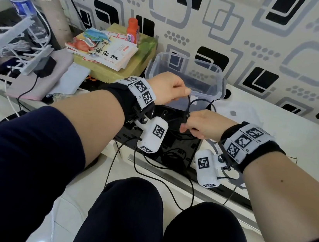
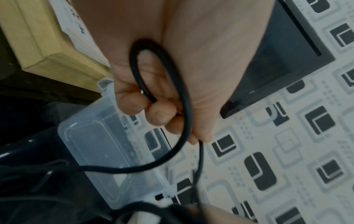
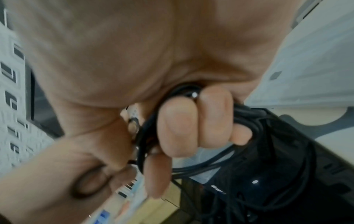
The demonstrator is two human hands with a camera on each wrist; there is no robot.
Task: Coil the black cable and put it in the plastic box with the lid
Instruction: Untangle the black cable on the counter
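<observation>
The thin black cable [image 1: 187, 106] runs between my two hands above a glossy black table panel [image 1: 179, 150]. My left hand [image 1: 171, 91] pinches one strand, which loops under the palm in the left wrist view, cable [image 2: 184, 106]. My right hand [image 1: 198, 126] grips a bundle of several coils [image 3: 247, 153], with its fingers [image 3: 178, 130] curled round them. More black cable [image 1: 134, 164] hangs over the table edge towards my knees. The clear plastic box [image 1: 218, 82] stands uncovered just behind the hands, box [image 2: 99, 151]. Its pale lid [image 1: 236, 112] lies to the right of it.
A stack of booklets [image 1: 103, 50] and an orange bottle [image 1: 132, 30] sit on a yellow-green box at the left. Further left are a water bottle [image 1: 20, 3], a cardboard tube [image 1: 51, 11] and a white rack [image 1: 23, 42]. A patterned wall [image 1: 266, 43] stands directly behind the box.
</observation>
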